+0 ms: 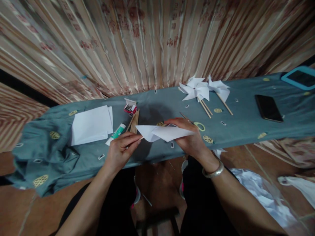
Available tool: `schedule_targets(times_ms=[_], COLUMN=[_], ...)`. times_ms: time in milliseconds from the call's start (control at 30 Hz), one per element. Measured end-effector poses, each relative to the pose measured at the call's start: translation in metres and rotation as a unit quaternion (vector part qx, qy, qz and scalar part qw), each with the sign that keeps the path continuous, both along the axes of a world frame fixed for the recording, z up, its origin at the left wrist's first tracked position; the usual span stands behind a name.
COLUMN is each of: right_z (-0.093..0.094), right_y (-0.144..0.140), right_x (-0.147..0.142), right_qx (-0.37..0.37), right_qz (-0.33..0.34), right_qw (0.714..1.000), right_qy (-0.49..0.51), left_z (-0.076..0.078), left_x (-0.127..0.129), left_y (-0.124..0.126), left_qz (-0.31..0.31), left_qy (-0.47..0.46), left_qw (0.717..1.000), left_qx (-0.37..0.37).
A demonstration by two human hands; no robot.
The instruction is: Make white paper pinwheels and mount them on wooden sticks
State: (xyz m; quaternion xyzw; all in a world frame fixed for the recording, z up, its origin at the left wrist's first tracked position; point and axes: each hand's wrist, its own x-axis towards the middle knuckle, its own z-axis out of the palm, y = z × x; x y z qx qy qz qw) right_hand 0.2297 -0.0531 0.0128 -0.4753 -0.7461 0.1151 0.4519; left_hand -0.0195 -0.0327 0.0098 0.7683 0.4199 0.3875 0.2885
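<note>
A folded white paper sheet is held just above the grey-green cloth of the bench. My left hand pinches its left corner. My right hand, with a silver bangle on the wrist, grips the paper's right part from behind. Scissors with yellow-green handles lie right behind my right hand. A bundle of wooden sticks and a green-and-white glue tube lie beside my left hand.
A stack of white paper lies at the left. A small red box of pins sits behind the sticks. Two finished white pinwheels on sticks, a black phone and a blue-framed tablet lie to the right. A curtain hangs behind.
</note>
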Motion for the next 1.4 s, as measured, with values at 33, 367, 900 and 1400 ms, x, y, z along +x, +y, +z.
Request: schedule_targets(times_ms=[33,367,900,1400], right_z=[-0.001,-0.01,-0.006,-0.002], right_y=[0.001,0.004,0.011,0.013], right_x=[0.0,-0.015,-0.023,-0.037], right_qx=[-0.003,-0.087,-0.201,-0.198], right_qz=[-0.001,-0.027,-0.058,-0.087], right_qw=[1.0,0.995,0.978,0.976], right_qy=[0.001,0.034,0.011,-0.024], left_z=[0.0,-0.003,-0.01,-0.012], left_x=[0.0,0.014,0.03,0.04], left_y=[0.0,0.002,0.01,0.019], left_qz=[-0.003,0.005,0.022,0.128], left_qy=[0.003,-0.007,0.078,0.124], left_qw=[1.0,0.999,0.995,0.983], left_qx=[-0.004,-0.037,-0.054,-0.054])
